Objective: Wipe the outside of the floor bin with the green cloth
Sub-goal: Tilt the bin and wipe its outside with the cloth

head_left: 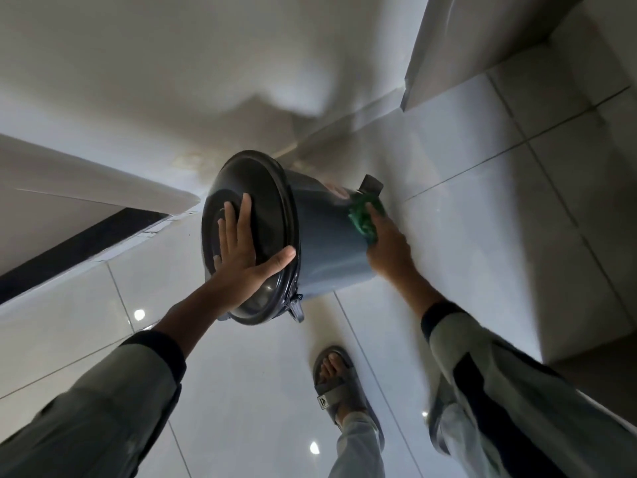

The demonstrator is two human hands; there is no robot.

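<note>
Seen from the head camera, a round grey plastic floor bin (324, 243) with a black domed lid (248, 236) stands tilted on glossy pale floor tiles (482, 188); the left hand (241, 257) lies flat and open on the lid, fingers spread; the right hand (387, 248) clutches a crumpled green cloth (363, 219), pressed against the bin's side near its black pedal (371, 184); a grey sandal (339, 384) stands below.

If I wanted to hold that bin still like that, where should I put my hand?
Probably on the black lid, coming from above. It is wide, round and closed, so a flat palm can press the bin down, as the left hand does. That leaves the grey side free for the right hand with the green cloth.
</note>
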